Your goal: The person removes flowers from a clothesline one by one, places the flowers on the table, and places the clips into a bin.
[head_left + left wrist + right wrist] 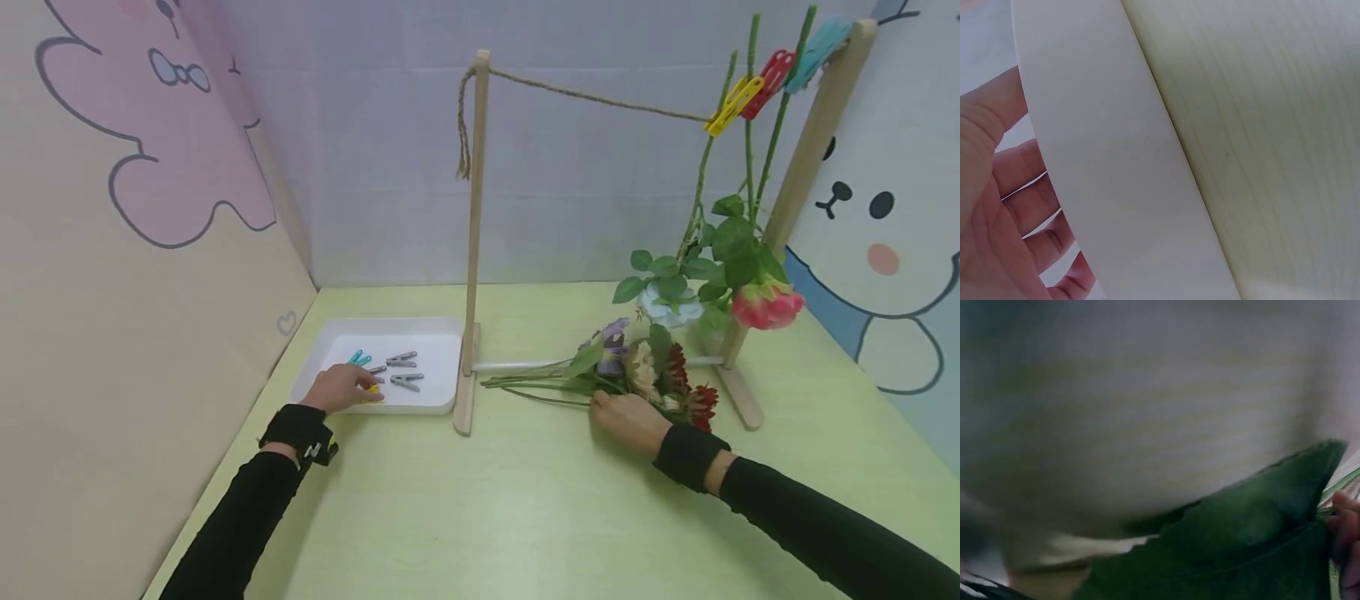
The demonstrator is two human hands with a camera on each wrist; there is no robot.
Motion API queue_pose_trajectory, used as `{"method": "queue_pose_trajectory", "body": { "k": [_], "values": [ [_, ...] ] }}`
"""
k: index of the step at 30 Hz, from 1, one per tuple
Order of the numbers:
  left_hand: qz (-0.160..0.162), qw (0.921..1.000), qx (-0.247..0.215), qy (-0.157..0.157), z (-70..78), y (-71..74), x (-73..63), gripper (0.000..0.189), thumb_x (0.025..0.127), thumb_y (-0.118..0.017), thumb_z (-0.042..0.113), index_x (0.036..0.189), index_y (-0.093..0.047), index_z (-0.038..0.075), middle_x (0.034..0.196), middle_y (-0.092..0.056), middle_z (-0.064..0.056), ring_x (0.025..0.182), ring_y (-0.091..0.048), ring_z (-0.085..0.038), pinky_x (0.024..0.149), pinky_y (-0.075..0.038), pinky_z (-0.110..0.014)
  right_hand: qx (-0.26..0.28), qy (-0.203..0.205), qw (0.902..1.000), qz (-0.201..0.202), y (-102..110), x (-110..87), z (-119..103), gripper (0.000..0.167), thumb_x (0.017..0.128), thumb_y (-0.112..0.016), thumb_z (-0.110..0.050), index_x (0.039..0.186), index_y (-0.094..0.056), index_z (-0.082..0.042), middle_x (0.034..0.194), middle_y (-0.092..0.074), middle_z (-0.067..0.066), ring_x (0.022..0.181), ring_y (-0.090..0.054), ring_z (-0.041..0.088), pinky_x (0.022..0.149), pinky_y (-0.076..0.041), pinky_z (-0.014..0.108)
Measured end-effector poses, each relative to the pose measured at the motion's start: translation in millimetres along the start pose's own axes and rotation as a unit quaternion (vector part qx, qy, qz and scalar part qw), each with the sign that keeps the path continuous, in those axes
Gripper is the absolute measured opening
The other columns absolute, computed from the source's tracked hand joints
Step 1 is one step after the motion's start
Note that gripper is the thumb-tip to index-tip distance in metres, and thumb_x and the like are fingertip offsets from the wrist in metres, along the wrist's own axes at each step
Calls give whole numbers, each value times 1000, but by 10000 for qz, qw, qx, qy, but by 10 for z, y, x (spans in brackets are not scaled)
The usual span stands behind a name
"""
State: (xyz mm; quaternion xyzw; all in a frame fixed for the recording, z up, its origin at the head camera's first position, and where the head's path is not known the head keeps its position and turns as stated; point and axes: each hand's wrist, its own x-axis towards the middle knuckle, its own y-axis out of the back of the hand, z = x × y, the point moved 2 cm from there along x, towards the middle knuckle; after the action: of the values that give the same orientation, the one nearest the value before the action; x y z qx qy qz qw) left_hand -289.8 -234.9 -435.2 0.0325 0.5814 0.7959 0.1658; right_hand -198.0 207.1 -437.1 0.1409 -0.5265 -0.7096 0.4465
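Judged step: pairing a clip with a flower.
Left hand (341, 389) pinches a yellow clip (373, 389) over the tray (433, 354); right hand (630, 422) is at the flowers (642, 371) on the table (450, 508), grip undetermined. Next move appears to call for raising one flower, inverted, to the rope (600, 99).

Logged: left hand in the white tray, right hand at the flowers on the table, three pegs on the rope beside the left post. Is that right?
Wrong post: in the head view, the three pegs on the rope are beside the right post. Left hand in the tray, right hand at the flowers: correct.
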Motion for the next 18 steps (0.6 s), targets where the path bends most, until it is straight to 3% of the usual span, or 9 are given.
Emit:
{"method": "queue_pose_trajectory", "body": {
  "k": [3,10,18],
  "values": [
    [-68,9996,-217,140,-11,13,-8,38,82,-66,37,106,-68,7,99,-68,-8,88,-59,-23,74,-45,-41,196,-278,9993,-153,-8,-18,-12,19,70,-69,8,86,-63,1,74,-53,9,45,-44,14,38,-36,26],
    [-87,9989,-431,150,-36,16,-15,38,84,-64,38,107,-68,7,100,-68,-9,86,-60,-22,74,-45,-40,706,-734,9921,-739,83,-17,-74,28,71,-65,13,99,-63,5,78,-57,12,48,-46,15,41,-37,25],
    [-83,9982,-547,222,-63,19,30,36,85,-63,39,105,-69,10,105,-68,-10,96,-60,-27,80,-45,-44,1096,-929,9857,-875,156,-28,-106,29,73,-65,12,101,-61,5,82,-58,13,51,-50,17,43,-39,26]
  ]
}}
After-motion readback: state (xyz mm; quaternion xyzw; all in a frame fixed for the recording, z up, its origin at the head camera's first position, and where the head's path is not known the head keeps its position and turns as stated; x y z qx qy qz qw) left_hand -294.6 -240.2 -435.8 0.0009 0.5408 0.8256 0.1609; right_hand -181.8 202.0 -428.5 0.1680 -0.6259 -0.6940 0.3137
